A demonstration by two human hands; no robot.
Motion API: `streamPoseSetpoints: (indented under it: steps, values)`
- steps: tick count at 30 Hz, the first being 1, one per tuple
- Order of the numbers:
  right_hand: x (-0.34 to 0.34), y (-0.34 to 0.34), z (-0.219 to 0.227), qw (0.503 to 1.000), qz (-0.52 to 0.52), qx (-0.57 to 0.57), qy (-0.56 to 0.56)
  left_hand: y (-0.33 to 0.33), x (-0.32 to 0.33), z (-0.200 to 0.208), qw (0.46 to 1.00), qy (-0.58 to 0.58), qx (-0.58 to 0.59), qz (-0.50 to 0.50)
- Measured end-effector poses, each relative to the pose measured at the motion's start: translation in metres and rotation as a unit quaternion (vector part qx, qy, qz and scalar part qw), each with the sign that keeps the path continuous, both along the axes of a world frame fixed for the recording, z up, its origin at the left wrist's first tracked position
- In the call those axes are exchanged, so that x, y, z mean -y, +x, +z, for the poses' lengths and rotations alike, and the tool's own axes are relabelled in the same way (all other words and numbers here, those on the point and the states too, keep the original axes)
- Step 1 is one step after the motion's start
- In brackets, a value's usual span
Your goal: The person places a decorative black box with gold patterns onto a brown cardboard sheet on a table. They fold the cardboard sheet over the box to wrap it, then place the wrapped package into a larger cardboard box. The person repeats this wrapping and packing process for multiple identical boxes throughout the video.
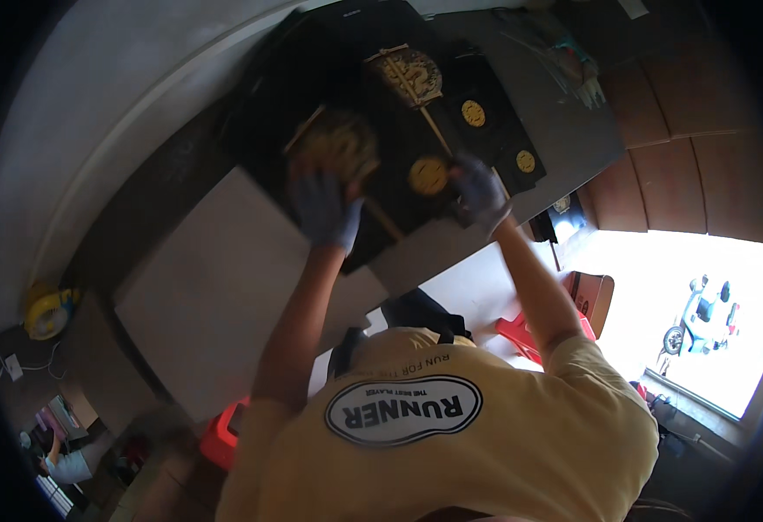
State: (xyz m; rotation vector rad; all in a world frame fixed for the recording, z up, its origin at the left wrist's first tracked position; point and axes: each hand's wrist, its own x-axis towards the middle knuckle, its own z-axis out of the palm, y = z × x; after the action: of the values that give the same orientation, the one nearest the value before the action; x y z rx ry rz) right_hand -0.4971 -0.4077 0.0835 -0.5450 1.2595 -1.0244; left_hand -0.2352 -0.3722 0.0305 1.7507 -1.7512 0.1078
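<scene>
My left hand [327,211], in a grey glove, grips the lower edge of a gold-and-dark hand fan [340,139]; both are blurred by motion. This fan's stick handle [388,224] slants down to the right, past my hand. To the right my other gloved hand, the right [483,193], is closed around the handle of a second hand fan [412,76], its fingers partly hidden. The second fan's patterned gold face points away from me. A round yellow emblem [428,176] lies on the black material between my hands.
Black sheets [495,96] with more round yellow emblems [474,113] cover part of the grey table [586,143]. A pale board [216,296] lies at the left near side. Plastic-wrapped sticks [564,65] rest at the far right. Brown cartons [673,187] stand right; red stools [521,335] are below.
</scene>
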Motion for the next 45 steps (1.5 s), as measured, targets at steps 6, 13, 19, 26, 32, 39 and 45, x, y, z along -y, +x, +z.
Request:
streamPoseSetpoints:
  steps: [6, 13, 19, 26, 32, 39, 45]
  values:
    - [0.116, -0.074, -0.028, 0.954, 0.039, -0.298, -0.01, -0.065, 0.124, -0.017, 0.944, 0.239, 0.224, -0.043]
    - [0.086, -0.081, -0.064, 0.911, -0.061, -0.408, -0.008, -0.078, 0.126, 0.001, 0.92, 0.306, 0.235, -0.069]
    - [-0.023, 0.039, -0.036, 0.656, -0.04, -0.675, -0.336, -0.041, 0.085, 0.022, 0.979, 0.124, 0.109, -0.118]
    - [-0.072, 0.205, -0.026, 0.651, 0.268, -0.693, -0.153, 0.135, -0.146, -0.01, 0.995, -0.028, -0.066, -0.072]
    - [-0.084, 0.241, -0.023, 0.662, 0.266, -0.701, -0.001, 0.254, -0.347, -0.042, 0.982, 0.059, -0.098, 0.149]
    - [-0.015, 0.172, -0.056, 0.709, 0.278, -0.645, -0.068, 0.345, -0.388, -0.066, 0.871, 0.176, -0.035, 0.457]
    - [0.011, 0.152, -0.041, 0.81, 0.335, -0.477, -0.061, 0.411, -0.358, -0.025, 0.761, 0.43, -0.329, 0.358]
